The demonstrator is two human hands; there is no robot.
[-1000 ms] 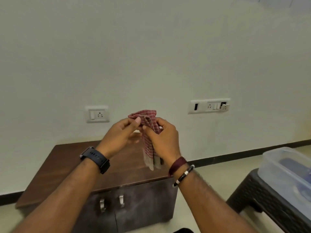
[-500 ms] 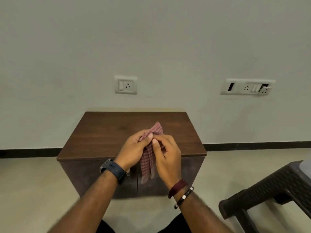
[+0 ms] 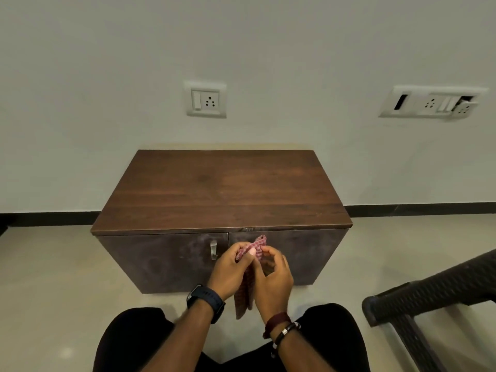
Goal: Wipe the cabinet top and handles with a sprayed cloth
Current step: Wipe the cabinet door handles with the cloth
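A low dark-brown cabinet stands against the wall, its wooden top [image 3: 222, 189] bare. Its two doors face me; the left door's metal handle [image 3: 213, 249] shows, the right door's handle is hidden behind my hands. A red-and-white checked cloth [image 3: 245, 288] hangs in front of the doors. My left hand [image 3: 230, 269] pinches the cloth's top with thumb and fingers. My right hand [image 3: 272, 283] also grips the cloth near its upper edge, fingers curled.
A dark woven plastic stool [image 3: 429, 299] stands at the right. My knees in black trousers [image 3: 134, 342] are at the bottom. Two switch plates [image 3: 205, 99] sit on the white wall above the cabinet. Pale floor tiles surround the cabinet.
The view has dropped lower and closer. My hands with the cloth have moved down from over the cabinet top to the front of its doors.
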